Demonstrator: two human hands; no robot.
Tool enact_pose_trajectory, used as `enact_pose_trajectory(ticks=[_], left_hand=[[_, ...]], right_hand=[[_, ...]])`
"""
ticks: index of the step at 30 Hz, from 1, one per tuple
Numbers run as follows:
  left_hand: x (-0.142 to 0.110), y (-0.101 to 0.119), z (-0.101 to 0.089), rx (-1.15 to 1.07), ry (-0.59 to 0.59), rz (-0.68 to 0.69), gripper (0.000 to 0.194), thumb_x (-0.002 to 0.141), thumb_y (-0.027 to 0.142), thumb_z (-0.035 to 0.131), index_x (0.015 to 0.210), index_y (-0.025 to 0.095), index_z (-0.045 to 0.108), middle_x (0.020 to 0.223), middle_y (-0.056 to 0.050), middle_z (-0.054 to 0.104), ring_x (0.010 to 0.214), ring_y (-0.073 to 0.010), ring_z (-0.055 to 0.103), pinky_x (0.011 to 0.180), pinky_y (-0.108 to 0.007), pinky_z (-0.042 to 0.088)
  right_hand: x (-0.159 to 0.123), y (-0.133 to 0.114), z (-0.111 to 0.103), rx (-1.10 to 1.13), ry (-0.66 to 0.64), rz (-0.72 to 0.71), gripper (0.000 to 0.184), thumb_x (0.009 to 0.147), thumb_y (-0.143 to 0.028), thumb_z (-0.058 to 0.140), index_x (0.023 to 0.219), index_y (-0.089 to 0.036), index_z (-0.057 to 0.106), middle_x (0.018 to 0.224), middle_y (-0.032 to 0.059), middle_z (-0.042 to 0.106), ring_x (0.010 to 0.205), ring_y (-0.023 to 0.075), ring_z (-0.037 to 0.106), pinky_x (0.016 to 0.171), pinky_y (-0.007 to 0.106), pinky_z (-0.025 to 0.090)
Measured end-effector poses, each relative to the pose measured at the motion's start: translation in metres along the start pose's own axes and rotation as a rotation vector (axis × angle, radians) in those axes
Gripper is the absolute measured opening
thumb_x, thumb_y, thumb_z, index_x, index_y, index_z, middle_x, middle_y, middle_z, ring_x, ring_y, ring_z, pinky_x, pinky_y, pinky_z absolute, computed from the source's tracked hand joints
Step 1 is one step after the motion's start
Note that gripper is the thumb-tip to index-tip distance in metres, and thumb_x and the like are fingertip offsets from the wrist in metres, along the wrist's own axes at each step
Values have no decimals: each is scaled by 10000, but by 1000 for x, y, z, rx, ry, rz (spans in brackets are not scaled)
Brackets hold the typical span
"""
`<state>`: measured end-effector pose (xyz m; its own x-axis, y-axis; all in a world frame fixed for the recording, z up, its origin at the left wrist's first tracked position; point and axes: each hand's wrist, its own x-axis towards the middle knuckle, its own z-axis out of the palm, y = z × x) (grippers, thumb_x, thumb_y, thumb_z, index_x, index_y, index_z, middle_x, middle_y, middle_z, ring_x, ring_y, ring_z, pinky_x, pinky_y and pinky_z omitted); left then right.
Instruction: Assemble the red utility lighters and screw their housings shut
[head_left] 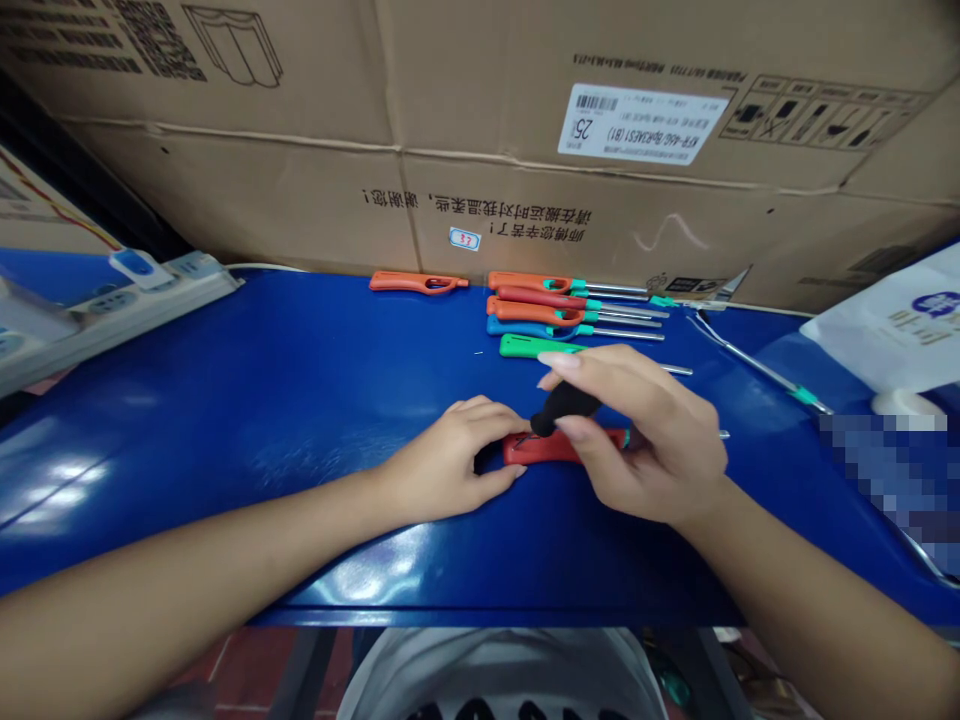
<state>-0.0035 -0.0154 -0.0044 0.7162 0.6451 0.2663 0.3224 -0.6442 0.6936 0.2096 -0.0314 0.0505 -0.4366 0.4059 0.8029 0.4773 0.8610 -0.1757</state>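
A red long-nosed gas lighter (561, 449) lies on the blue table, its metal tube pointing right. My left hand (454, 455) pinches the left end of its handle between thumb and fingers. Above the lighter, my right hand (652, 430) is closed on a black-handled screwdriver (566, 405). The screwdriver's thin shaft slants down to the left onto the handle's end. Whether its tip sits in a screw is too small to tell. Just beyond my right hand lies a green lighter (525, 346), partly covered by the fingers.
Several orange, red and blue lighters (534, 312) lie in a stack at the back, beside a separate orange lighter body (416, 283). A large cardboard box (300, 200) walls off the rear. A power strip (112, 305) stands left; a metal tube (757, 365) and white bag (892, 320) are right.
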Motion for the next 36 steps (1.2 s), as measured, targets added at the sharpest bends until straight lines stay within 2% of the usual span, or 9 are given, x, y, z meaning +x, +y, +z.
enact_pose_trajectory(ticks=[3, 8, 13, 18, 20, 24, 30, 34, 36], left_hand=[[0, 1, 0, -12, -7, -3, 304, 859, 156, 686, 1159, 199, 664, 1147, -64, 717, 1085, -247, 629, 1004, -423, 482], [1, 1, -1, -13, -3, -4, 305, 853, 170, 705, 1154, 189, 661, 1141, -76, 714, 1086, -256, 631, 1000, -433, 483], [0, -1, 0, -13, 0, 13, 317, 859, 154, 698, 1171, 190, 654, 1139, -58, 717, 1069, -238, 629, 986, -406, 481], [1, 0, 0, -16, -6, 1, 275, 858, 161, 701, 1129, 187, 663, 1129, -68, 712, 1063, -248, 626, 984, -415, 482], [1, 0, 0, -19, -1, 3, 247, 857, 170, 705, 1100, 181, 665, 1126, -75, 712, 1067, -253, 628, 987, -422, 484], [0, -1, 1, -19, -1, 11, 280, 858, 152, 690, 1134, 189, 656, 1134, -63, 716, 1084, -245, 630, 1000, -418, 483], [0, -1, 1, -8, -4, 2, 305, 852, 166, 709, 1153, 186, 667, 1141, -76, 706, 1089, -257, 626, 999, -435, 482], [0, -1, 0, -8, -1, 3, 238, 855, 150, 703, 1087, 194, 677, 1099, -58, 712, 1050, -236, 626, 977, -411, 488], [0, 0, 0, -8, -1, 5, 261, 856, 153, 706, 1111, 193, 670, 1116, -58, 713, 1058, -234, 624, 982, -408, 484]], right_hand=[[-1, 1, -2, -160, 59, -121, 456, 909, -242, 669, 1359, -207, 603, 885, 51, 750, 731, 186, 695, 618, 304, 588], [0, -2, -2, 41, -49, -58, 526, 963, -124, 402, 1475, -217, 480, 1177, 89, 726, 1038, 206, 711, 805, 360, 624], [0, -3, -4, -161, 20, -108, 363, 924, -247, 654, 1282, -216, 604, 795, 11, 716, 637, 148, 655, 577, 278, 561], [2, -4, -3, 50, -51, -35, 457, 983, -152, 391, 1425, -176, 505, 1138, 99, 729, 976, 197, 712, 774, 343, 610], [3, -5, -3, 96, -64, -7, 439, 983, -159, 456, 1418, -198, 505, 1125, 82, 739, 954, 186, 715, 775, 332, 612], [2, -4, -6, -210, 36, -144, 391, 902, -232, 696, 1283, -200, 613, 875, 31, 764, 717, 158, 697, 611, 279, 570], [1, -6, -1, 52, 19, -30, 431, 945, -92, 455, 1349, -155, 594, 1182, 117, 732, 1064, 211, 707, 826, 347, 612], [1, -3, -3, -107, 110, -48, 378, 888, -188, 694, 1262, -233, 661, 867, 43, 741, 730, 178, 682, 611, 298, 583], [0, -2, -6, -185, 104, -94, 372, 901, -203, 667, 1272, -223, 660, 824, 45, 729, 684, 181, 663, 561, 304, 558]])
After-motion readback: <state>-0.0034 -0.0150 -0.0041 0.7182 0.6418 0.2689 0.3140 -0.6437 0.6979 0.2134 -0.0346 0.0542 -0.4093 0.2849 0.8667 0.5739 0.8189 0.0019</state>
